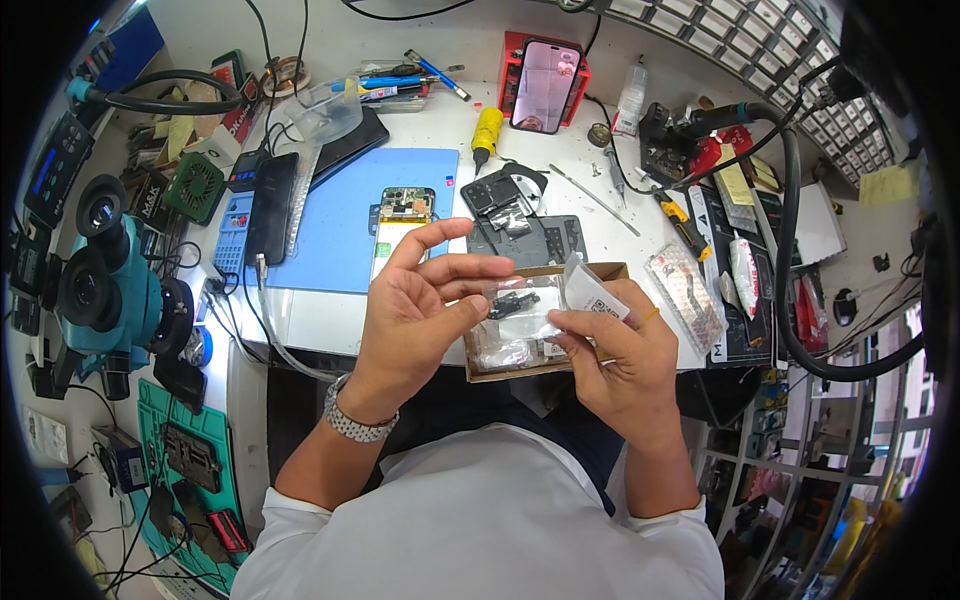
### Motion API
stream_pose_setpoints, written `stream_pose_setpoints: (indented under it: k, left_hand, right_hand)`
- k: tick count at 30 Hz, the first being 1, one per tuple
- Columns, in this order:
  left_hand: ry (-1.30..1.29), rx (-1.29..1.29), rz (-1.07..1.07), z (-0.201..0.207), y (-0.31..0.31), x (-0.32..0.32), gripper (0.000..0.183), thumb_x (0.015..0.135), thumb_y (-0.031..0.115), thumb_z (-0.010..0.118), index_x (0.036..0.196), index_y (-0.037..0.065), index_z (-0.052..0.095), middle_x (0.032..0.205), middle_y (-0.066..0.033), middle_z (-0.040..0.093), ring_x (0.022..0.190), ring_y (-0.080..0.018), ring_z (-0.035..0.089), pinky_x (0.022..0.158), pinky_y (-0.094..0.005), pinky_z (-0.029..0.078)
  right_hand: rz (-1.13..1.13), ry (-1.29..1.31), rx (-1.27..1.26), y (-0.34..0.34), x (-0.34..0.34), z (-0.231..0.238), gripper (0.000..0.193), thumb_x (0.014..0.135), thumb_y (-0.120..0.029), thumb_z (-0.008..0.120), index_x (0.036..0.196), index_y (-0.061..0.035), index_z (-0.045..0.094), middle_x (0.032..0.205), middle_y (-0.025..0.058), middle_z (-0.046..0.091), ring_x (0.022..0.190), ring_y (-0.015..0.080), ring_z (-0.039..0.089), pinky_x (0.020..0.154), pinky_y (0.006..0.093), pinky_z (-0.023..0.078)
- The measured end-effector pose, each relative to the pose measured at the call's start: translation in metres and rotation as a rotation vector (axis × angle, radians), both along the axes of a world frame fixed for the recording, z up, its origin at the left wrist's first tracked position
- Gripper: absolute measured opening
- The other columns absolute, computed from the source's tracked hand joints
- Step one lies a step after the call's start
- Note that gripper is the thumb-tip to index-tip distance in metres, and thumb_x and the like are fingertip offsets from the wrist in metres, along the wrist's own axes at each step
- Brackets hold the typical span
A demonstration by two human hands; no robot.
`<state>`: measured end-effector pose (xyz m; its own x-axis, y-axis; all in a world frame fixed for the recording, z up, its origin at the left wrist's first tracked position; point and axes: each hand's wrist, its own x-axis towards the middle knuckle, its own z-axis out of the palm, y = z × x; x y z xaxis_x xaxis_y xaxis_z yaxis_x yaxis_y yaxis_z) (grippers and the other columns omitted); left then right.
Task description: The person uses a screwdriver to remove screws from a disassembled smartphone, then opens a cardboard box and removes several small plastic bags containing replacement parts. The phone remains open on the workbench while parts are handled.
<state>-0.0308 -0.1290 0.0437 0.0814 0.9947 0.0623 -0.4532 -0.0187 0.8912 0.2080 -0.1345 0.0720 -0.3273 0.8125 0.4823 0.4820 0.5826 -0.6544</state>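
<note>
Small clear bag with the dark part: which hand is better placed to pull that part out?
Probably left. The right hand pinches the clear bag by its labelled top, while the left hand's fingers sit beside the dark part.

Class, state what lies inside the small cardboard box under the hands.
The cardboard box holds clear plastic bags of small parts. Both hands and the held bag hide the rest.

Electronics repair workshop: you sit at a cluttered white workbench [330, 320]. Evidence: stereo microscope [105, 270] at left; blue work mat [350, 215] with an opened phone [400, 225] at centre; small-parts drawer cabinet [740, 40] upper right; screwdrivers [610, 170], cables.
</note>
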Motion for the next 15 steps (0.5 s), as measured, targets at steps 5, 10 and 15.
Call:
stream_pose_setpoints:
  k: [5, 10, 15]
  left_hand:
    - [0.014, 0.016, 0.004, 0.0005, -0.0011, 0.0009, 0.069, 0.094, -0.011, 0.072, 0.156, -0.003, 0.044, 0.13, -0.0302, 0.075, 0.123, -0.0323, 0.077, 0.109, -0.0404, 0.062]
    - [0.014, 0.015, -0.001, -0.0013, -0.0012, 0.0005, 0.066, 0.097, -0.007, 0.071, 0.157, -0.003, 0.042, 0.13, -0.0308, 0.075, 0.121, -0.0316, 0.077, 0.107, -0.0418, 0.064]
    - [-0.108, -0.082, -0.022, 0.0042, -0.0014, 0.0041, 0.061, 0.103, -0.003, 0.069, 0.157, -0.004, 0.039, 0.127, -0.0296, 0.076, 0.117, -0.0334, 0.079, 0.101, -0.0461, 0.067]
  right_hand:
    - [-0.01, 0.01, 0.014, -0.0013, -0.0002, 0.0013, 0.029, 0.083, 0.01, 0.083, 0.108, -0.0049, 0.084, 0.108, 0.0155, 0.071, 0.092, 0.0282, 0.075, 0.076, 0.0356, 0.06]
    - [-0.036, 0.034, -0.012, -0.0019, -0.0011, 0.0028, 0.025, 0.084, 0.008, 0.085, 0.106, -0.0041, 0.084, 0.102, 0.0148, 0.073, 0.088, 0.0249, 0.075, 0.075, 0.0318, 0.057]
    - [-0.094, 0.131, -0.033, 0.002, -0.0047, 0.0043, 0.012, 0.092, -0.002, 0.084, 0.103, -0.0032, 0.08, 0.084, 0.0116, 0.069, 0.072, 0.0219, 0.067, 0.064, 0.0318, 0.052]
